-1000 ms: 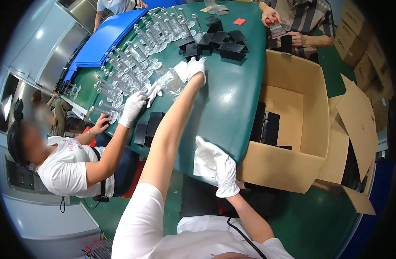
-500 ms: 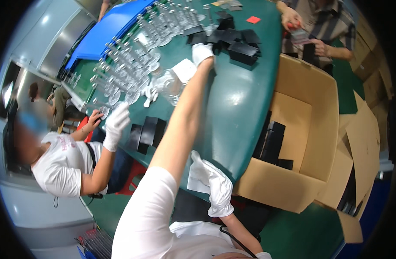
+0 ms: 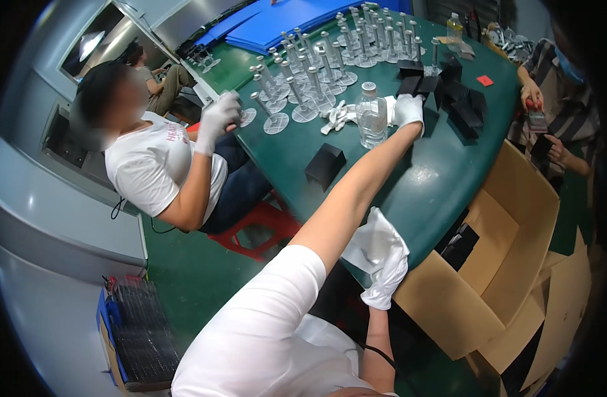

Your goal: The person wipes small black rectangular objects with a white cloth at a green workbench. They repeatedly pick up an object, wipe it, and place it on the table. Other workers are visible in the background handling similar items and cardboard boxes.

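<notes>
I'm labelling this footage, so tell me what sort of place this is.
Likely an assembly or packing workshop: rows of matching stems and black pieces share a green table, with an open carton beside it.

- White short-sleeved T-shirt (image 3: 250,341), lower centre of the frame
- White left glove (image 3: 410,111), upper right
- White right glove (image 3: 387,276), wrinkled cuff
- Thin black cable (image 3: 381,353), bottom centre

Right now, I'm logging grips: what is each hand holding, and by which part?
The right hand holds a white cloth by its right side. The left hand is at the black boxes; whether its grip holds one cannot be told.
</notes>
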`<action>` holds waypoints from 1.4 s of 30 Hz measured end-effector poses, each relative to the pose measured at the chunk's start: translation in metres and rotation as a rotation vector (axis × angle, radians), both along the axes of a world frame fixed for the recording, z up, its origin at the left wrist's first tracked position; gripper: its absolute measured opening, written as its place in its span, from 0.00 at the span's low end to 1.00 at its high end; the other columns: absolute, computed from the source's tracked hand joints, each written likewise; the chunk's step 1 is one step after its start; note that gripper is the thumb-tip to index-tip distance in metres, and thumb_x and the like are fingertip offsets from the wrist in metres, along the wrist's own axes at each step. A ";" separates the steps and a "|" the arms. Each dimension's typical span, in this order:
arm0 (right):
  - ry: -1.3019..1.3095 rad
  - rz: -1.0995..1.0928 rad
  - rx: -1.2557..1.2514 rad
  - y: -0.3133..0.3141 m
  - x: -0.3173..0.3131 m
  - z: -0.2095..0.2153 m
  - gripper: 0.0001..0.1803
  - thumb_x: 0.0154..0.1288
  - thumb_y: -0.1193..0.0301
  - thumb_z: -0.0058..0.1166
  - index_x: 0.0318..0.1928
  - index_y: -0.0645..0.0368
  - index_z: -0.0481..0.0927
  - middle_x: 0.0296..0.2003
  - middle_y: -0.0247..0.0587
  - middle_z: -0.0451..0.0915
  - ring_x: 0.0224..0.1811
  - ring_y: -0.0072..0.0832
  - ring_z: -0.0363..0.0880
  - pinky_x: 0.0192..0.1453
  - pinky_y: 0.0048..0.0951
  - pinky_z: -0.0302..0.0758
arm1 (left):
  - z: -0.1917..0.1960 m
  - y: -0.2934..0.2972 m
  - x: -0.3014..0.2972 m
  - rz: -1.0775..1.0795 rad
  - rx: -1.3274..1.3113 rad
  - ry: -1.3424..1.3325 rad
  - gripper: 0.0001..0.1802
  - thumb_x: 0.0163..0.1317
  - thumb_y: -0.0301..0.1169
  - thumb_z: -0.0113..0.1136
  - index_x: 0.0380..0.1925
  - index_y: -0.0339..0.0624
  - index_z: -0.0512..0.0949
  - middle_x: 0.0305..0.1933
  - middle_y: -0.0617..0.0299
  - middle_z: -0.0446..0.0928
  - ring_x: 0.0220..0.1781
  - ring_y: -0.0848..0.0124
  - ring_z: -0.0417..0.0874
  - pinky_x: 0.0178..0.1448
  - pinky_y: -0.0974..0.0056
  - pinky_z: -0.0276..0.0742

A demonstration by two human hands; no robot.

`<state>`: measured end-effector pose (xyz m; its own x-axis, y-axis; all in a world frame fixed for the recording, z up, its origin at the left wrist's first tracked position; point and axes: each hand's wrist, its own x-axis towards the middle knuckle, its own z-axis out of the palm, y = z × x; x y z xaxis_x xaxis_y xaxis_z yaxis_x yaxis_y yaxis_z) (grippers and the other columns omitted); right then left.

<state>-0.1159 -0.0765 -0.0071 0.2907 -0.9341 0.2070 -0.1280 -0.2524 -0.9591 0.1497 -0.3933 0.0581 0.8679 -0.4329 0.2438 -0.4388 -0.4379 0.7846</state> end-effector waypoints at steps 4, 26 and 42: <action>0.215 -0.080 -0.260 -0.001 -0.010 0.008 0.22 0.71 0.65 0.50 0.59 0.67 0.74 0.49 0.57 0.80 0.53 0.48 0.79 0.59 0.41 0.74 | 0.001 0.046 -0.014 -0.082 -0.046 0.001 0.28 0.59 0.51 0.60 0.32 0.31 0.84 0.42 0.38 0.83 0.47 0.46 0.85 0.51 0.49 0.79; 0.745 0.266 -0.829 0.019 0.009 0.079 0.30 0.72 0.62 0.52 0.71 0.57 0.68 0.71 0.51 0.65 0.76 0.50 0.58 0.81 0.49 0.51 | -0.053 0.418 -0.154 -0.383 -0.171 -0.241 0.08 0.61 0.30 0.62 0.37 0.39 0.77 0.33 0.48 0.78 0.33 0.47 0.81 0.37 0.49 0.78; 0.480 0.561 -0.672 0.046 0.054 0.103 0.22 0.65 0.66 0.55 0.59 0.55 0.79 0.63 0.46 0.75 0.65 0.43 0.72 0.71 0.42 0.67 | -0.089 0.420 -0.160 -0.411 -0.017 -0.441 0.17 0.65 0.39 0.58 0.45 0.36 0.81 0.36 0.51 0.83 0.41 0.52 0.85 0.47 0.55 0.81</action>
